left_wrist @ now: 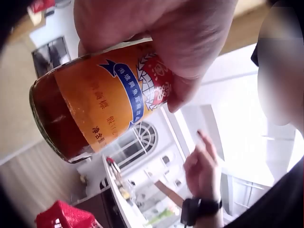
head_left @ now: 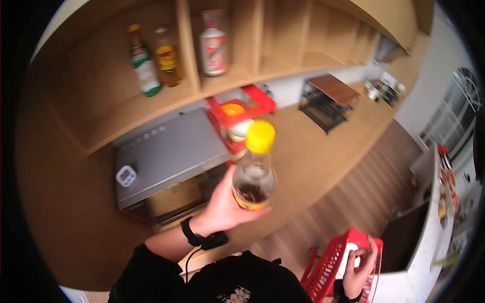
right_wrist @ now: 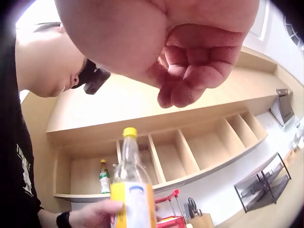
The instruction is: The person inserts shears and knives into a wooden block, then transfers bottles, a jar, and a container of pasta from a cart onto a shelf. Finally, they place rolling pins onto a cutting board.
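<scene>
My left hand (head_left: 226, 206) grips a glass bottle (head_left: 255, 183) around its body, in front of the cabinet. It has a yellow cap (head_left: 260, 136), dark liquid low inside, and an orange label with a blue ribbon and red emblem (left_wrist: 102, 97), seen in the left wrist view. In the right wrist view the bottle stands upright, with left-hand fingers (right_wrist: 99, 213) around it. My right hand (head_left: 359, 267) overlaps a red plastic basket (head_left: 328, 267) in the head view. In the left wrist view that hand (left_wrist: 203, 173) hangs in the air, fingers loosely bent, holding nothing.
On the cabinet shelf stand a green bottle (head_left: 145, 70), an amber bottle (head_left: 167, 60) and a white-and-red bottle (head_left: 213, 50). Below are a grey oven (head_left: 172, 146) with a timer (head_left: 126, 175), a red rack with jars (head_left: 217, 112) and a dark two-tier stand (head_left: 331, 96).
</scene>
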`<state>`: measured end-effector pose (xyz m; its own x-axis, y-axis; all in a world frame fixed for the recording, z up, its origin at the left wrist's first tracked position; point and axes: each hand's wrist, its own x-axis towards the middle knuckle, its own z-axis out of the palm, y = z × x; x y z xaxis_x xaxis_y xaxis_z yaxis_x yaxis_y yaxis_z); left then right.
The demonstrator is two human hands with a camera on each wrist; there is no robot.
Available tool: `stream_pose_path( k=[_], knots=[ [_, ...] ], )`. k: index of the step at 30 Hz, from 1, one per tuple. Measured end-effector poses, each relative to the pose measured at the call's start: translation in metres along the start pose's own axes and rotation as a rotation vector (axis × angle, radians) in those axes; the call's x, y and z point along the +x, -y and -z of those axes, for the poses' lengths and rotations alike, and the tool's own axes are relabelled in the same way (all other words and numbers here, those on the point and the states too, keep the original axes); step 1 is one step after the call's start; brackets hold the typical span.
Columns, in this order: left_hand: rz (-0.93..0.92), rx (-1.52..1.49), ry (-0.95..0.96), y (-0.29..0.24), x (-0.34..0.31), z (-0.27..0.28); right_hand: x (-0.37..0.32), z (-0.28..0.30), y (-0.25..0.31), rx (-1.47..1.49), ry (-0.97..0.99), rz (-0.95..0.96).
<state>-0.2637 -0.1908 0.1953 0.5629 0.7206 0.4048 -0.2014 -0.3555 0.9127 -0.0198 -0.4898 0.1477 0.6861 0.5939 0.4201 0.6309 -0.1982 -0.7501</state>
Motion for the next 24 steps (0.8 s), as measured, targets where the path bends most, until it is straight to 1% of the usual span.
stream_pose_path(
  k=[1,3,4,5,6,7,9,10,11,12,13,14,15,16,17,19,21,22,23,24],
  knots=[
    [-0.022,0.039,-0.061,-0.018,0.007,0.024,-0.002,-0.006,-0.005,0.040,-0.011,-0.029],
    [-0.146,0.153,-0.206,-0.040,0.021,0.069,-0.008,-0.002,-0.040,-0.124,0.118,0.085],
    [-0.188,0.220,-0.296,-0.057,0.028,0.089,-0.006,-0.004,-0.035,-0.164,0.145,0.084],
    [-0.189,0.182,-0.357,-0.081,0.035,0.103,-0.005,-0.006,-0.031,-0.207,0.167,0.080],
    [-0.157,0.183,-0.446,-0.098,0.039,0.120,-0.007,-0.011,-0.036,-0.215,0.155,0.032],
    [-0.222,0.304,-0.547,-0.108,0.050,0.140,-0.002,-0.014,-0.033,-0.204,0.163,0.045],
    [-0.161,0.304,-0.579,-0.123,0.068,0.188,0.001,-0.021,-0.024,-0.383,0.196,0.078],
    [-0.089,0.317,-0.554,-0.126,0.075,0.219,0.002,-0.025,-0.003,-0.250,0.225,-0.075],
    [-0.061,0.310,-0.576,-0.123,0.085,0.249,0.005,-0.025,0.008,-0.239,0.222,-0.073],
    [0.019,0.323,-0.657,-0.128,0.091,0.263,0.008,-0.024,0.017,-0.213,0.269,-0.116],
    [0.001,0.343,-0.680,-0.122,0.099,0.289,0.008,-0.024,0.020,-0.187,0.317,-0.159],
    [0.016,0.356,-0.728,-0.121,0.105,0.305,0.004,-0.029,-0.004,-0.146,0.282,-0.052],
    [0.030,0.369,-0.777,-0.120,0.110,0.317,0.001,-0.032,-0.024,-0.138,0.279,-0.052],
    [0.026,0.372,-0.775,-0.117,0.114,0.328,-0.002,-0.035,-0.041,-0.104,0.290,-0.029],
    [0.026,0.347,-0.780,-0.115,0.118,0.338,-0.004,-0.036,-0.046,-0.070,0.300,-0.007],
    [0.026,0.324,-0.783,-0.107,0.124,0.353,-0.006,-0.034,-0.049,-0.071,0.318,-0.017],
    [0.036,0.384,-0.844,-0.096,0.130,0.365,-0.009,-0.031,-0.051,-0.076,0.338,-0.028],
    [0.037,0.383,-0.840,-0.087,0.135,0.381,-0.011,-0.030,-0.052,-0.054,0.324,-0.030],
    [0.088,0.365,-0.805,-0.078,0.140,0.403,-0.012,-0.028,-0.053,-0.034,0.310,-0.033],
    [0.139,0.347,-0.769,-0.072,0.144,0.413,-0.012,-0.026,-0.050,-0.037,0.307,-0.037]
  ],
)
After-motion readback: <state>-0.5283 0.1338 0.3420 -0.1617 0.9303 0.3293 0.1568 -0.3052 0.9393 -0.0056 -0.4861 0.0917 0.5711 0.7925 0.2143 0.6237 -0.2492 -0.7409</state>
